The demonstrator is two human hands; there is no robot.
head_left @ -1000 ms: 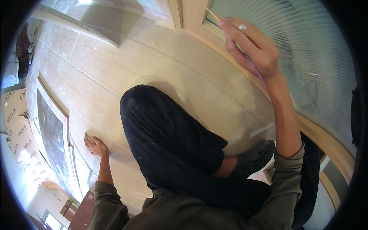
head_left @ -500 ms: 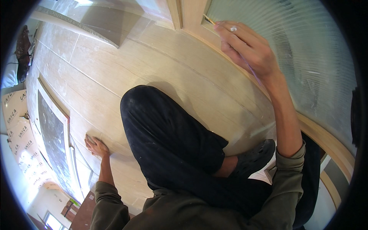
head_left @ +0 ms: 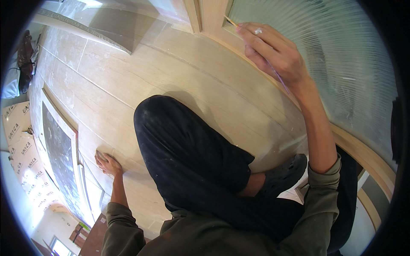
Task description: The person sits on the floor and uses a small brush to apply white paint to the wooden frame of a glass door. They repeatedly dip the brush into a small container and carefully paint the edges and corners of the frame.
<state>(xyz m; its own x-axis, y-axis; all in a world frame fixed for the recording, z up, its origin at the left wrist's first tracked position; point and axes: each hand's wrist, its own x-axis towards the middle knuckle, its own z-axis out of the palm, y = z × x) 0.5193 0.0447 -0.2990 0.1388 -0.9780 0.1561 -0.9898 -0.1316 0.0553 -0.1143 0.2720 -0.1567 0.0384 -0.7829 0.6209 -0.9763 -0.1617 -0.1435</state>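
My right hand (head_left: 275,53) is closed in a pinch around a thin paintbrush (head_left: 277,77) with a purple handle and a yellowish tip. The tip points to the upper left, at the inner corner of a pale wooden frame (head_left: 215,23) around a ribbed glass panel (head_left: 337,64). Whether it touches the wood, I cannot tell. On a finger of that hand sits a small whitish spot or band. Far to the left, my left hand (head_left: 109,164) rests with its fingers stretched on the light wood-look floor (head_left: 179,64).
My bent knee in dark trousers (head_left: 171,128) lies between the hands, with a dark clog (head_left: 282,177) near the frame. A pale board edge (head_left: 85,30) rises at the upper left. A framed dark panel (head_left: 60,132) and printed sheeting (head_left: 21,145) are at the left.
My right hand has shifted slightly left with the paintbrush, and more of the purple handle shows below the palm. My left hand stays on the floor.
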